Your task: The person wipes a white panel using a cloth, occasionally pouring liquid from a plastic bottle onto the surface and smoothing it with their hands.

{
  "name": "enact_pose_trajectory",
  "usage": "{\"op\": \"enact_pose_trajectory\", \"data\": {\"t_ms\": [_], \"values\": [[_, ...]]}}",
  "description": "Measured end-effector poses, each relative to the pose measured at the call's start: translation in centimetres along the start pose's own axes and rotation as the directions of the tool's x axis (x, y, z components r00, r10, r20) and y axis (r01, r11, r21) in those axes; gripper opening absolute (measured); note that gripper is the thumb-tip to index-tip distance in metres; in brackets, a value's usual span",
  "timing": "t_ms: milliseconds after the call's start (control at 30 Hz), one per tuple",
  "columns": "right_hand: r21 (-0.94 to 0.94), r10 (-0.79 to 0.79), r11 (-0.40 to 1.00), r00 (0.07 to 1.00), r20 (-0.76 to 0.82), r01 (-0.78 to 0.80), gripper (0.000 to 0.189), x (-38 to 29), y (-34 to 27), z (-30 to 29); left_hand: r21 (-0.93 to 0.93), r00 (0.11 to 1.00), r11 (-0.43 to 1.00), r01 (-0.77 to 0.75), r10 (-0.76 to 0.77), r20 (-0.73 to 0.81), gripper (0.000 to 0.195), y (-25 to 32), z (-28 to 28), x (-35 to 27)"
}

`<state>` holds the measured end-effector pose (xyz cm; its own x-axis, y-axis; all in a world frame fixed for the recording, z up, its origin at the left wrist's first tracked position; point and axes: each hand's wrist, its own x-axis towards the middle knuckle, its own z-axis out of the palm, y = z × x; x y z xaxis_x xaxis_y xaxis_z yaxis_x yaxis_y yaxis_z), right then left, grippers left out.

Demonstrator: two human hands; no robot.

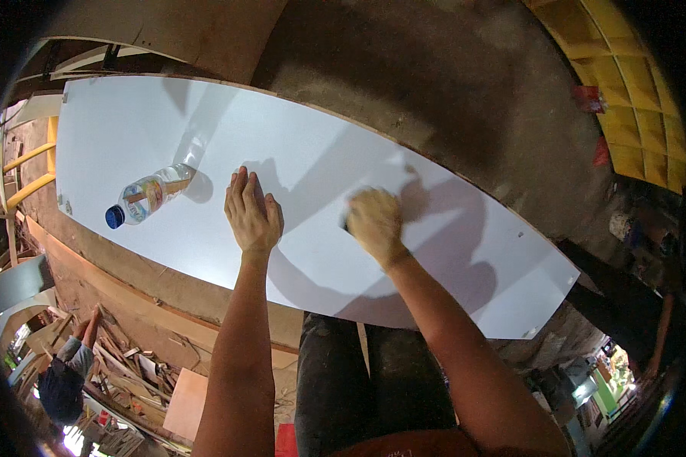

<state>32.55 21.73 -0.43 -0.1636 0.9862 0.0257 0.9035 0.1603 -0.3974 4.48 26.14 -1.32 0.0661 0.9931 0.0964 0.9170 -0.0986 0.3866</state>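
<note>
A large white-faced panel (320, 257) lies in front of me. My left hand (254, 214) rests flat on it near the middle, palm down, the thumb a little apart and nothing held. Farther right, my right hand (375, 223) is curled down over the panel and blurred. The edge of a small dark object (346, 225) shows under its fingers; most of it is hidden, so I cannot tell what it is. To the left of my left hand, a clear plastic bottle (151, 194) with a blue cap seems to stand on the panel. Shadows of my arms and head fall across the white face.
Concrete floor (463, 103) stretches beyond the panel. A yellow gridded structure (623, 85) curves along the far right. At lower left are wood scraps (128, 365), a pale board (187, 403) and another person (66, 377) bending forward. A long wooden strip (131, 285) runs below the panel's near edge.
</note>
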Motion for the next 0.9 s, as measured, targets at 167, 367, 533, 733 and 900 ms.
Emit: {"op": "enact_pose_trajectory", "data": {"t_ms": [167,367,533,733,900], "values": [[-0.034,0.485,0.868,0.830,0.275,-0.496,0.024,-5.9,4.2,-7.2,0.029,1.000,0.999,-0.022,0.022,-0.016,0.054,-0.8,-1.0,-0.4],[0.028,0.379,0.920,0.906,0.186,-0.391,0.025,0.3,4.2,-4.6,0.052,1.000,0.999,0.004,-0.005,0.019,0.054,-0.4,-0.4,0.2],[-0.251,0.150,0.947,0.967,-0.204,-0.200,0.024,7.8,5.9,-1.7,0.076,0.999,0.996,-0.035,0.036,-0.008,0.057,-1.1,0.1,0.0],[-0.217,0.137,0.965,0.989,-0.056,-0.146,0.014,5.8,2.6,-0.7,0.127,1.000,0.992,0.005,-0.007,0.020,0.056,-1.0,0.0,-0.2],[-0.150,0.206,0.969,0.977,0.061,-0.195,0.033,4.1,1.2,-1.8,0.099,1.000,0.995,0.001,-0.001,0.007,0.058,-0.9,0.3,0.3]]}}
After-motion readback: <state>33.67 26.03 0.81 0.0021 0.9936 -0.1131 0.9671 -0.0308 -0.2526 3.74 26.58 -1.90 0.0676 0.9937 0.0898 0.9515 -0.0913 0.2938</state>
